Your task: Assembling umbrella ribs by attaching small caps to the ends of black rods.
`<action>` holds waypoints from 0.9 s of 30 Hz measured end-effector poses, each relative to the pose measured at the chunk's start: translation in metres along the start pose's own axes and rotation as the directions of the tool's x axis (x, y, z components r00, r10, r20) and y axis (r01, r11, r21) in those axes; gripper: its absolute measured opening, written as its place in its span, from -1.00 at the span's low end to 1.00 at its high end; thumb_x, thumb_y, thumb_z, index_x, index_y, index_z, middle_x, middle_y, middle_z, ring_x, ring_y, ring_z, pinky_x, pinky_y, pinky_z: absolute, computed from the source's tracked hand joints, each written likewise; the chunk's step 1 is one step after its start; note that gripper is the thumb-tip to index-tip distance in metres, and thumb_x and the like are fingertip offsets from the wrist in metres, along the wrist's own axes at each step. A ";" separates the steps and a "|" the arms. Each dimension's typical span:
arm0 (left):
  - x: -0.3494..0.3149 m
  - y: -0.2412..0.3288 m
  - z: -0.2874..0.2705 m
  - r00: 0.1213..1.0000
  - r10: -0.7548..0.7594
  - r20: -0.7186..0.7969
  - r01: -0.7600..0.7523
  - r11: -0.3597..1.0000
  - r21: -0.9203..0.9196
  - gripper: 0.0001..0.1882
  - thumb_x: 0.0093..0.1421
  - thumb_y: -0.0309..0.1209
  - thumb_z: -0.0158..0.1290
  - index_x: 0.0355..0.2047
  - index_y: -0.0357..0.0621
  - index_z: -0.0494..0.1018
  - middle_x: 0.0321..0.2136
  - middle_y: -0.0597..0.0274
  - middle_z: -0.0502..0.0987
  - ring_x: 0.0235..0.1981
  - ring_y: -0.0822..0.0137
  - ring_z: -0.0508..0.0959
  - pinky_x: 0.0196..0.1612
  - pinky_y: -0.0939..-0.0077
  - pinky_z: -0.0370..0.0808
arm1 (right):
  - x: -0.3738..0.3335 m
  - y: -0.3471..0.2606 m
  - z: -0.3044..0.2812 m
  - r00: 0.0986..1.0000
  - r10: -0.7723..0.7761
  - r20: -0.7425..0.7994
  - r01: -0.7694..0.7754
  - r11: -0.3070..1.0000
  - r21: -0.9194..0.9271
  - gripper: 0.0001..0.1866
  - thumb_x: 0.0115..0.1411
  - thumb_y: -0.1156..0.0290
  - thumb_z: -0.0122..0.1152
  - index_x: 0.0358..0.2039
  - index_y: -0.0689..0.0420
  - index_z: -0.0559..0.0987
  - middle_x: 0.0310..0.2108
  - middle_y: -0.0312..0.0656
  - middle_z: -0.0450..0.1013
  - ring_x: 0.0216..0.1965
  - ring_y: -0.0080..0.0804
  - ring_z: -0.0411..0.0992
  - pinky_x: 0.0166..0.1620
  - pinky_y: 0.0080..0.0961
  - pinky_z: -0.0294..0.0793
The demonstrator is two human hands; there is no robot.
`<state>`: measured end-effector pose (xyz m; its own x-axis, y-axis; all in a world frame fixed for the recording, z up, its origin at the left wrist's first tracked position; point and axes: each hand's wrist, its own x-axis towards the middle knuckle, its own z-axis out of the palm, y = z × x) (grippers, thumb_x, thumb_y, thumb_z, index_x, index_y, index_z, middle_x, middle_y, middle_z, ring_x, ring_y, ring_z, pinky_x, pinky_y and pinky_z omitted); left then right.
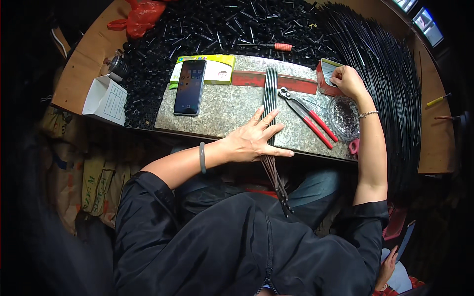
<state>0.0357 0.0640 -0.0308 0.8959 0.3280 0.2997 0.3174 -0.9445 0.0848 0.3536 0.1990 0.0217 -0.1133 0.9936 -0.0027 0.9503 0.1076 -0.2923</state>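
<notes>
My left hand (252, 139) lies with fingers spread across a bundle of thin dark rods (271, 89), pressing them on the speckled stone slab (212, 123). The rods' near ends hang past the slab's front edge over my lap. At the slab's far right, my right hand (349, 80) reaches to a small open red box (327, 89) of pale, thin pieces. Its fingers are bent and closed at the box's opening; what they pinch is hidden. Between the hands lie end-cutting pliers (308, 118) with red handles.
A phone (189, 89) leans on a green-white box (217, 69). A red bar (298, 83) crosses the slab. A glass dish (344, 116) sits below my right hand. Black parts (212, 27), a screwdriver (282, 47) and long rods (380, 64) lie behind. Another person's hand (387, 269) shows lower right.
</notes>
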 end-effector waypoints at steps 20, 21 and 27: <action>0.000 -0.001 0.004 1.000 0.009 -0.029 -0.007 0.999 0.051 -0.37 0.03 -0.20 0.00 0.12 0.70 0.12 0.11 -0.18 0.18 0.16 -0.22 0.14 0.09 -0.28 0.11 | 0.014 -0.083 0.073 0.919 -0.295 -0.261 0.372 0.868 0.328 -0.84 0.06 0.39 0.17 -0.38 0.19 0.59 -0.48 -0.13 0.44 -0.43 -0.34 0.42 -0.32 -0.50 0.38; 0.000 -0.001 0.004 0.999 0.004 -0.032 -0.003 0.999 0.049 -0.37 0.03 -0.19 0.00 0.12 0.70 0.12 0.11 -0.18 0.18 0.16 -0.22 0.14 0.09 -0.28 0.11 | 0.013 -0.083 0.073 0.925 -0.292 -0.243 0.361 0.873 0.327 -0.84 0.06 0.39 0.17 -0.38 0.19 0.59 -0.48 -0.13 0.44 -0.43 -0.35 0.41 -0.32 -0.51 0.38; -0.001 -0.003 0.003 1.000 0.004 -0.010 -0.003 0.998 0.057 -0.34 0.04 -0.19 -0.01 0.15 0.68 0.06 0.13 -0.18 0.14 0.17 -0.24 0.11 0.11 -0.27 0.10 | 0.013 -0.085 0.071 0.943 -0.262 -0.207 0.324 0.870 0.373 -0.84 0.07 0.41 0.17 -0.36 0.21 0.58 -0.47 -0.15 0.44 -0.43 -0.43 0.40 -0.33 -0.54 0.37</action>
<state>0.0348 0.0666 -0.0339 0.8941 0.3240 0.3091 0.3317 -0.9430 0.0291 0.2507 0.2006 -0.0215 -0.2958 0.9157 0.2720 0.6817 0.4019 -0.6114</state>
